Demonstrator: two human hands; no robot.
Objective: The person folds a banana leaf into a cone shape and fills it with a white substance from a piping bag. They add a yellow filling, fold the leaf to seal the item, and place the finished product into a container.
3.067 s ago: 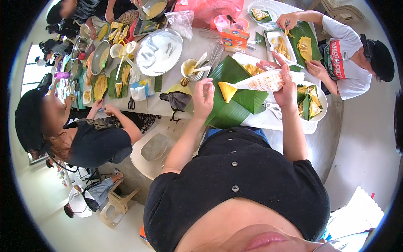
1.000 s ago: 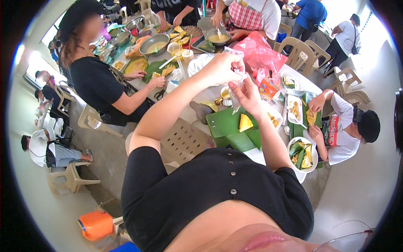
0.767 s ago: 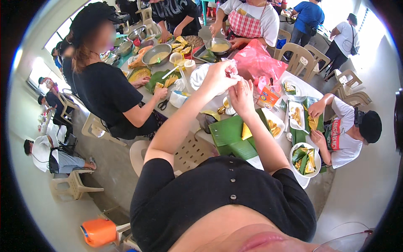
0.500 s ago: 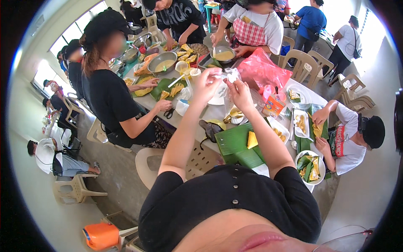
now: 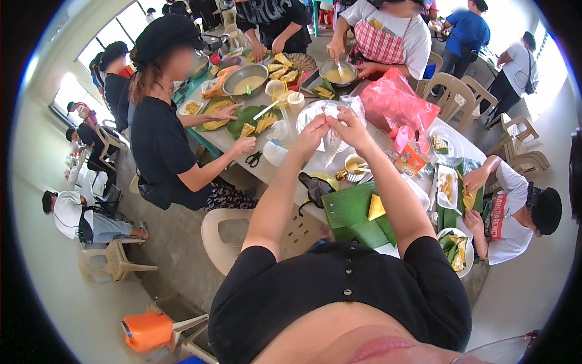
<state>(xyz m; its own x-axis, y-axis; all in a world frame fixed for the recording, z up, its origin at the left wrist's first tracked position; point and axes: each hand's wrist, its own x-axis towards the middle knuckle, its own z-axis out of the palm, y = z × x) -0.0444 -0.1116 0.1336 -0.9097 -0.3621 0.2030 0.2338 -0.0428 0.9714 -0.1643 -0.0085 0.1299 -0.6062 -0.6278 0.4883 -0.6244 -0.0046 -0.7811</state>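
Over the table, my left hand (image 5: 313, 133) and my right hand (image 5: 351, 130) meet with fingers pinched together at the neck of a clear plastic bag (image 5: 331, 149). Something white shows at its top, and its pointed lower part hangs between my hands. Behind them lies a round white plate (image 5: 307, 115), partly hidden by my hands. Below the bag stands a small bowl of yellowish contents (image 5: 354, 164). Nearer to me, banana leaves (image 5: 344, 206) carry a folded yellow triangle (image 5: 376, 207).
A pink plastic bag (image 5: 397, 103) lies beyond my right hand. At left, a co-worker (image 5: 170, 145) handles yellow pieces over leaves; scissors (image 5: 253, 159) lie nearby. Another person (image 5: 515, 212) works at right beside a white bowl (image 5: 453, 250). A beige chair (image 5: 221, 239) stands at the table's near side.
My hands have come lower and closer together, and the clear bag now hangs down between them. The whole view has shifted slightly.
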